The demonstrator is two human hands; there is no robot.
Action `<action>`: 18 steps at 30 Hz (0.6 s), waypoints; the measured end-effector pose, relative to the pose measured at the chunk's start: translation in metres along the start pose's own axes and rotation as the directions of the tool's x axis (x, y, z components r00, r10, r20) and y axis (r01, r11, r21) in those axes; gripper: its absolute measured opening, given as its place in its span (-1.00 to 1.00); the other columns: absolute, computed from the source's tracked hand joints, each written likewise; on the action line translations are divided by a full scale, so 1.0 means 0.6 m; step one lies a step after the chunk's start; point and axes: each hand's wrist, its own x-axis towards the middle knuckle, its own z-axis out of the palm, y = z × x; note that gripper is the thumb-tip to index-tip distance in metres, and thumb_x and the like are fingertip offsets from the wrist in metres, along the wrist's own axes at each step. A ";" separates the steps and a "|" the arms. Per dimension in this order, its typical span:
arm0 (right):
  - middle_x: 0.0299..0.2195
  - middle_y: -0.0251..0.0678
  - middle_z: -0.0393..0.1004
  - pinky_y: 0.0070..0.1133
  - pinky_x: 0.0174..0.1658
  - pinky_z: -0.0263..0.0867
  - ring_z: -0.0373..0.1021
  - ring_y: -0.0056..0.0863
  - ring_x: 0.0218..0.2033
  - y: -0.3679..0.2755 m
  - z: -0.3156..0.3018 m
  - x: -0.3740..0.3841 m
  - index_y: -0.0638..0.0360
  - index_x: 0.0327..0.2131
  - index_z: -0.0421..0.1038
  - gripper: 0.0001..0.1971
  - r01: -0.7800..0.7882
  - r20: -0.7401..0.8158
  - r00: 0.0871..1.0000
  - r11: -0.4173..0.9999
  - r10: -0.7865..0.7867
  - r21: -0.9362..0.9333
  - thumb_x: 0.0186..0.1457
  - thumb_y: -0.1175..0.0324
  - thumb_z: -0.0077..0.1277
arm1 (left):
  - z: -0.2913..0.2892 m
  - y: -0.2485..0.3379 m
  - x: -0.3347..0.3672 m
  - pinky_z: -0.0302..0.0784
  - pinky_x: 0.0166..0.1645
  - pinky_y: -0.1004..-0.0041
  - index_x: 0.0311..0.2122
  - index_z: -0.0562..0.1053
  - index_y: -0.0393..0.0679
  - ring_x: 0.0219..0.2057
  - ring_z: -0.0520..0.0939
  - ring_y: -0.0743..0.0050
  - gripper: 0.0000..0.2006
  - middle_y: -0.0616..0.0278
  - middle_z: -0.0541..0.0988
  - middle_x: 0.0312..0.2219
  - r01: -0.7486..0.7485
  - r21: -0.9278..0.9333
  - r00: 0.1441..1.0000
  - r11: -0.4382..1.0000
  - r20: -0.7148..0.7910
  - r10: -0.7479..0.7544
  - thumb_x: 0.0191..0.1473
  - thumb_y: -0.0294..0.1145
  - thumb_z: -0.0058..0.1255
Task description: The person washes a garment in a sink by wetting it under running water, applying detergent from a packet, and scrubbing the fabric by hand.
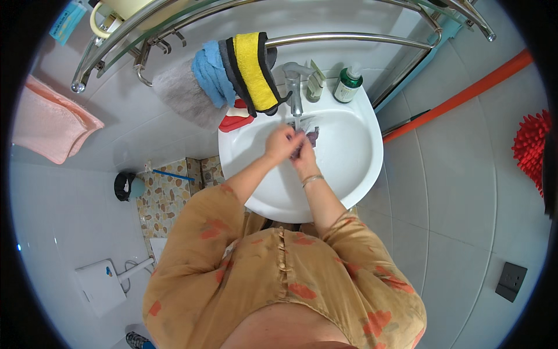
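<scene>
Over the white washbasin (354, 151), both my hands are together beneath the spout of the metal faucet (295, 99), where water seems to run. A small dark purple cloth (313, 137) is bunched between them, and part of it sticks out past my fingers. My left hand (280, 143), slightly blurred, is closed against the cloth from the left. My right hand (304, 161), with a bracelet on its wrist, grips the cloth from below and the right. The palms and part of the cloth are hidden.
A green pump bottle (348, 85) stands on the basin's back right rim, beside a small upright container (315, 87). A red item (235, 121) lies at the back left rim. Yellow-black (251, 70), blue (212, 72) and grey cloths hang from the metal rack (349, 38) above.
</scene>
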 end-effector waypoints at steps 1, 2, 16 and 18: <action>-0.38 -0.31 0.42 -0.50 -0.31 0.36 0.38 -0.46 -0.37 0.017 0.014 -0.014 0.18 -0.33 0.33 -0.74 -0.097 0.054 0.994 0.993 0.094 0.067 0.13 0.21 -0.26 | 0.001 -0.036 0.027 0.32 -0.39 0.35 -0.66 0.35 -0.24 -0.48 0.44 0.19 -0.70 0.10 0.41 -0.57 0.108 -0.043 0.974 0.993 -0.194 -0.114 -0.16 -0.23 0.10; -0.38 -0.31 0.42 -0.50 -0.31 0.36 0.38 -0.46 -0.37 0.012 0.020 -0.013 0.18 -0.33 0.33 -0.74 -0.102 0.052 0.994 0.993 0.098 0.065 0.13 0.21 -0.26 | 0.003 -0.036 0.037 0.32 -0.39 0.31 -0.66 0.36 -0.24 -0.48 0.44 0.15 -0.72 0.08 0.40 -0.58 0.101 0.005 0.925 0.995 -0.368 -0.092 -0.13 -0.26 0.06; -0.28 -0.27 0.42 -0.50 -0.20 0.37 0.39 -0.43 -0.26 -0.050 0.048 -0.030 0.20 -0.21 0.29 -0.78 -0.054 0.132 0.991 0.990 0.037 0.127 0.12 0.31 -0.19 | 0.057 -0.022 -0.001 0.41 -0.33 0.24 -0.16 0.36 0.02 -0.31 0.51 0.29 -0.65 0.31 0.47 -0.25 0.498 -0.866 0.682 0.050 0.355 -0.639 0.05 0.01 -0.18; -0.28 -0.23 0.42 -0.41 -0.16 0.35 0.38 -0.38 -0.26 -0.071 0.015 -0.008 0.21 -0.19 0.30 -0.77 0.156 0.149 0.977 0.988 -0.152 -0.014 0.09 0.33 -0.17 | 0.051 0.007 -0.026 0.45 -0.33 0.28 -0.22 0.34 0.00 -0.34 0.50 0.43 -0.82 0.35 0.46 -0.28 0.529 -0.846 0.702 -0.060 0.476 -0.530 0.08 -0.23 -0.16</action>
